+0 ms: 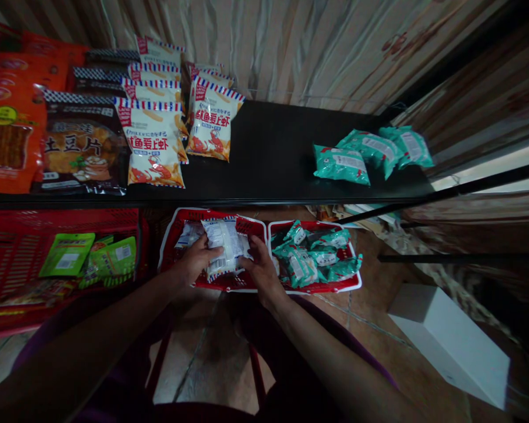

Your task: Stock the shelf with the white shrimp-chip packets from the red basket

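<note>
White plastic with striped blue and red ends makes the pillow-shaped snack packet [227, 238], which lies between the two bare hands, above the red plastic basket with white rim [170, 235]. Its long axis runs nearly from 12 to 6 o'clock, and the printed back side with the seam faces up. From the packet, the left hand [196, 259] is at 8 o'clock and the right hand [263, 265] at 4 o'clock; the left is the nearer, because its thumb lies over the face.

The left grip is closed on the packet, thumb above. The right grip is half curled and touches the right edge; whether it pinches this packet or another one beneath, I cannot tell. At 12 o'clock, on the black flat shelf [268, 155], stands a short row of similar white packets [214, 120]; a longer row [154, 144] is at 11 o'clock.
</note>
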The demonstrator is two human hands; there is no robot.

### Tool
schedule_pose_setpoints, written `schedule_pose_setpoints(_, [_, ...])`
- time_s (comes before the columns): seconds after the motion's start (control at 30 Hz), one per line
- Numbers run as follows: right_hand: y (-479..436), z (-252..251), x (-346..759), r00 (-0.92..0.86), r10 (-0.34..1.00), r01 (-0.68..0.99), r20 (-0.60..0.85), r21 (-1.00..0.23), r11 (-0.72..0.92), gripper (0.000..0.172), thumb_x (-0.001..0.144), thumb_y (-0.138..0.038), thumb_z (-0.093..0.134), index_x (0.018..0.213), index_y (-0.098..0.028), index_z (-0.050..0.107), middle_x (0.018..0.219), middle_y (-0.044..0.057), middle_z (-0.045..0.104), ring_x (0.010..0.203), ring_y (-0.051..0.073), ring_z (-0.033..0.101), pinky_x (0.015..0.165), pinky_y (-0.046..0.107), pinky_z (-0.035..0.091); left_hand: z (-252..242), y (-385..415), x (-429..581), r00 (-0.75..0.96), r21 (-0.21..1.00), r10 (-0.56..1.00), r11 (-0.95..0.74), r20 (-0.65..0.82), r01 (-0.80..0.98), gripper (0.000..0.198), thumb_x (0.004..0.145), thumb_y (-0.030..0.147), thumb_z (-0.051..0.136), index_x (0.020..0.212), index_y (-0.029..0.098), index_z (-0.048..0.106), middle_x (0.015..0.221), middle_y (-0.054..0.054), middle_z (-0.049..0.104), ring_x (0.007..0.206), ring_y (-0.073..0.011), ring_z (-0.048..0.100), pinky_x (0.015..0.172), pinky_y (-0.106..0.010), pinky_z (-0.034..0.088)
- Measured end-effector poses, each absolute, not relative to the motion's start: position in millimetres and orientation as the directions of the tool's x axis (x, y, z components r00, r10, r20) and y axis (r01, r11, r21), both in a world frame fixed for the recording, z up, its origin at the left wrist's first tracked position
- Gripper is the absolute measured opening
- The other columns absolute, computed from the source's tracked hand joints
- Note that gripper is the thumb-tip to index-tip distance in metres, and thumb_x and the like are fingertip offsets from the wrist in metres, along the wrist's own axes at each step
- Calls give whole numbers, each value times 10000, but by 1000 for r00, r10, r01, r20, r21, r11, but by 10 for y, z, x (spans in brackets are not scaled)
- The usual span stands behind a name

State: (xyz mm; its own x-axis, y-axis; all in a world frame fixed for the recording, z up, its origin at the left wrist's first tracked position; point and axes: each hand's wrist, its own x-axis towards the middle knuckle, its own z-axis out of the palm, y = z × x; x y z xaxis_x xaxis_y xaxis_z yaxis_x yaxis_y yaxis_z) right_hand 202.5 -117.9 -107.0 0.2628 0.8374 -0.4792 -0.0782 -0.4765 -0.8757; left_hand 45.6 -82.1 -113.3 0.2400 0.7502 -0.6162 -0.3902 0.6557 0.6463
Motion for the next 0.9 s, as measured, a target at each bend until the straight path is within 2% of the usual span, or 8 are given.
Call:
schedule_pose_setpoints(0.07, [-1150,-1081,2061,185,941,150,-284,-938,-312,553,650,-209,642,1193,-256,551,1285,72,525,1197,259,477,991,440,403,-1142,-830,465,244,658,757,649,-606,-381,626,526,193,813,1096,178,553,959,-56,687,830,-204,656,751,-334,521])
schedule_pose_setpoints(0.17, [-1137,-1055,2080,39,993,397,-112,-910,-118,470,724,-218,587,1193,-239,579,1314,88,515,1249,261,442,1055,462,339,-1154,-846,480,244,684,774,631,-584,-366,665,525,208,813,1128,190,535,971,-50,680,825,-194,651,741,-319,515])
schedule_pose_setpoints(0.27, [-1157,-990,2054,-47,997,529,-69,-848,-34,477,815,-258,522,1290,-216,517,1405,109,448,1318,256,384,1091,463,299,-1153,-859,488,244,707,786,618,-568,-344,657,537,235,805,1131,187,529,962,-53,679,780,-185,647,718,-319,512])
schedule_pose_setpoints(0.4, [-1188,-906,1977,-135,990,625,-35,-779,57,507,924,-340,390,1406,-184,375,1527,106,262,1419,234,187,1139,460,209,-1151,-857,489,258,725,788,616,-560,-309,649,548,239,797,1139,184,535,1011,-76,678,814,-207,650,734,-330,504])
schedule_pose_setpoints(0.53, [-1204,-912,1901,-213,975,643,-62,-760,92,532,954,-423,301,1436,-199,314,1553,73,182,1439,218,51,1153,477,136,-1150,-847,496,260,742,788,615,-558,-269,664,543,221,795,1159,170,551,1050,-101,673,905,-248,641,790,-351,490])
schedule_pose_setpoints(0.67, [-1210,-991,1850,-180,969,597,-171,-802,-31,611,941,-517,266,1452,-182,270,1563,74,123,1439,222,-2,1158,477,81,-1098,-867,511,269,730,771,635,-577,-252,633,583,256,772,1178,199,561,1097,-95,656,941,-256,628,765,-343,499])
schedule_pose_setpoints(0.77, [-1196,-1021,1826,-129,962,504,-242,-851,-147,633,920,-565,295,1453,-224,271,1566,44,121,1440,208,6,1164,447,40,-1049,-885,511,275,700,744,667,-609,-255,557,649,340,732,1170,222,575,1036,-83,665,871,-238,637,658,-309,513])
schedule_pose_setpoints(0.9, [-1147,-968,1817,-76,947,350,-312,-898,-268,651,864,-595,428,1420,-266,345,1546,21,215,1437,200,89,1167,417,40,-1043,-877,479,264,681,730,683,-630,-264,477,704,480,667,1088,201,618,924,-79,665,765,-201,638,585,-283,516])
